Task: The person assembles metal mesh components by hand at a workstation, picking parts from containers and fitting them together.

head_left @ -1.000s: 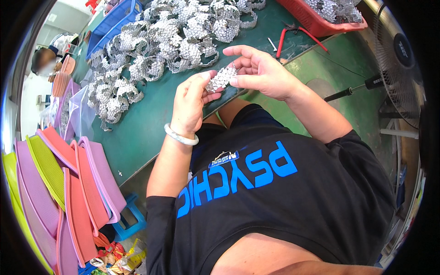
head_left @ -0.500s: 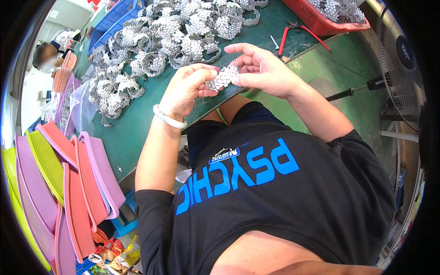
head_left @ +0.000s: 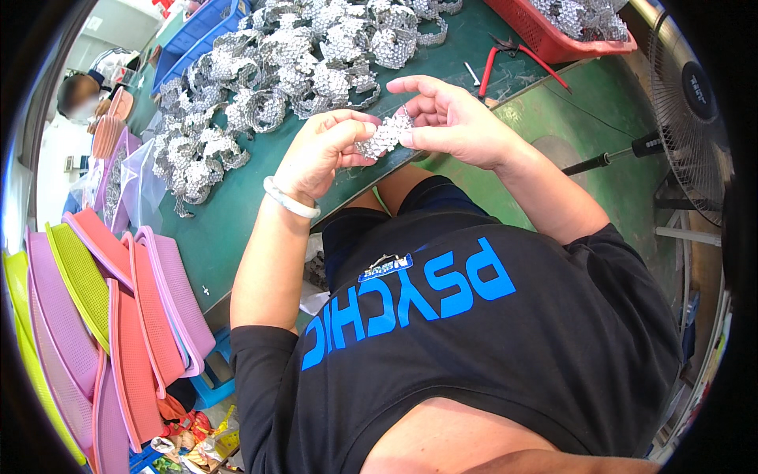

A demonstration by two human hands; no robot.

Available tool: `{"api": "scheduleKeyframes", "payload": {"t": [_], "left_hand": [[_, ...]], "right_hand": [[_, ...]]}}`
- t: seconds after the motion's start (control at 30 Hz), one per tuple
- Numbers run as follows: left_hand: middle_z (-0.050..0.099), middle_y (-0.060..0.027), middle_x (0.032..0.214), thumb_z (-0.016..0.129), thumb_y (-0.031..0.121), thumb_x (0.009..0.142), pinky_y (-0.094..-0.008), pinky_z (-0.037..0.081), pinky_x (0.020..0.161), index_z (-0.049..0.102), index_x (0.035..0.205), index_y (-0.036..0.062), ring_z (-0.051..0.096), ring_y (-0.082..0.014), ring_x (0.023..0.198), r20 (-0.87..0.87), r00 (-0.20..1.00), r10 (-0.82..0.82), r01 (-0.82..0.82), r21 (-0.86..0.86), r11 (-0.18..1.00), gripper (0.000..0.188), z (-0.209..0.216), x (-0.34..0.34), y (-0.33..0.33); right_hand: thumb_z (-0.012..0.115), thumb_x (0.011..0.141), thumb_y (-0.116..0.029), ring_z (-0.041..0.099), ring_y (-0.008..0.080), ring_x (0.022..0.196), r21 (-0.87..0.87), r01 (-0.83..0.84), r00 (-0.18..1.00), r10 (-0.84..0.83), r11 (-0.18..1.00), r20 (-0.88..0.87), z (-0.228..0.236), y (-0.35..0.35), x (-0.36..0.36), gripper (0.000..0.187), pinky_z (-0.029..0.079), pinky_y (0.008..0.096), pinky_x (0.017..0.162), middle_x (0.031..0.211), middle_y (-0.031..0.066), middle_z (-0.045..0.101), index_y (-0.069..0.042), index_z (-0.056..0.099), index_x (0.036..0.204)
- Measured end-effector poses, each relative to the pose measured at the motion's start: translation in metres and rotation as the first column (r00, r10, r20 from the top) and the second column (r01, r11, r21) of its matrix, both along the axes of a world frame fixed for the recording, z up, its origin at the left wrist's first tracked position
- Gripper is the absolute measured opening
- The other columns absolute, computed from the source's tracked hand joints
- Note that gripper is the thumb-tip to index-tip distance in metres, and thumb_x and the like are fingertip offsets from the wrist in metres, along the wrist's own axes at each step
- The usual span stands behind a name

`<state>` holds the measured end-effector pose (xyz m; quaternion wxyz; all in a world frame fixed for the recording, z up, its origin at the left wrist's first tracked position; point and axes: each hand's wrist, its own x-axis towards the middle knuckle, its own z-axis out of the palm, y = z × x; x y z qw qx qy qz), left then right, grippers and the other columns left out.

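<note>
A small silvery-white piece of scaly metal mesh (head_left: 382, 138) is held between my two hands, above the near edge of the green table. My left hand (head_left: 325, 150) pinches its left end between thumb and fingers; a pale bracelet circles that wrist. On the other end, my right hand (head_left: 458, 125) grips with the thumb and bent fingers, its index finger raised. Just beyond my hands lies a large heap of similar curled silver mesh pieces (head_left: 292, 55). Parts of the held piece are hidden by my fingers.
Red-handled pliers (head_left: 489, 71) lie beyond my right hand, near a red basket (head_left: 521, 31) of mesh pieces. A standing fan (head_left: 687, 103) is at the right. Stacked pink, purple and green baskets (head_left: 158, 300) stand at the left. A blue crate (head_left: 189, 43) and another person (head_left: 83, 99) are farther off.
Both hands stay almost in place on the mesh piece, which has shifted very slightly. At the far left, the other person's arm has moved a little.
</note>
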<state>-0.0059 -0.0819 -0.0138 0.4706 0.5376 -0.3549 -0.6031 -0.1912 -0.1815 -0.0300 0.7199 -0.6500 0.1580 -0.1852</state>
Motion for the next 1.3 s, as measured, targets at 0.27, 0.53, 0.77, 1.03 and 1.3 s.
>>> {"api": "scheduleKeyframes", "payload": {"t": [0.27, 0.53, 0.77, 1.03, 1.3], "left_hand": [[0.062, -0.0185, 0.091, 0.051, 0.01, 0.079, -0.0311, 0.053, 0.071, 0.051, 0.103, -0.0093, 0.064, -0.0225, 0.078, -0.025, 1.0, 0.007, -0.007, -0.005, 1.0, 0.031, -0.0008, -0.0007, 0.0005], [0.062, -0.0185, 0.092, 0.051, 0.01, 0.079, -0.0314, 0.053, 0.072, 0.051, 0.102, -0.0088, 0.064, -0.0226, 0.079, -0.014, 1.0, -0.003, 0.003, -0.007, 1.0, 0.03, 0.0, -0.0013, 0.0005], [0.061, -0.0187, 0.092, 0.051, 0.009, 0.079, -0.0314, 0.053, 0.072, 0.051, 0.102, -0.0087, 0.064, -0.0227, 0.078, -0.031, 1.0, 0.005, -0.005, -0.003, 1.0, 0.029, -0.0004, -0.0029, 0.0004], [0.062, -0.0188, 0.091, 0.051, 0.01, 0.08, -0.031, 0.053, 0.07, 0.052, 0.102, -0.0085, 0.064, -0.0227, 0.077, -0.027, 1.0, 0.013, -0.013, 0.0, 1.0, 0.029, -0.0028, -0.0027, -0.0007], [0.062, -0.0185, 0.091, 0.052, 0.011, 0.08, -0.0307, 0.053, 0.07, 0.052, 0.102, -0.0084, 0.064, -0.0225, 0.077, -0.013, 1.0, 0.012, -0.012, -0.002, 1.0, 0.03, -0.0018, -0.0043, -0.0012]], "right_hand": [[0.063, 0.076, -0.002, 0.054, 0.0102, 0.087, -0.006, -0.001, 1.0, 0.001, 1.0, -0.002, -0.0003, -0.0006, 0.0002, 0.057, 0.044, 0.0223, 0.078, 0.096, 0.0064, 0.055, -0.002, 0.037, 0.126], [0.063, 0.076, -0.002, 0.054, 0.0097, 0.086, 0.002, -0.008, 1.0, 0.008, 1.0, 0.019, -0.0035, -0.0012, 0.0002, 0.057, 0.043, 0.0219, 0.078, 0.095, 0.0058, 0.055, -0.001, 0.037, 0.126], [0.063, 0.076, -0.002, 0.054, 0.0097, 0.086, 0.014, -0.002, 1.0, 0.002, 1.0, 0.012, -0.0037, -0.0008, -0.0007, 0.057, 0.043, 0.0217, 0.078, 0.095, 0.0054, 0.054, -0.001, 0.037, 0.126], [0.063, 0.076, -0.002, 0.054, 0.01, 0.087, 0.026, -0.007, 1.0, 0.007, 1.0, 0.017, -0.0051, -0.0014, -0.0013, 0.057, 0.044, 0.0216, 0.079, 0.095, 0.0055, 0.054, -0.001, 0.036, 0.126], [0.063, 0.076, -0.002, 0.054, 0.0101, 0.087, 0.025, -0.001, 1.0, 0.0, 1.0, 0.008, -0.0051, -0.0014, -0.0024, 0.057, 0.044, 0.0221, 0.078, 0.096, 0.0057, 0.053, -0.001, 0.036, 0.126]]}}
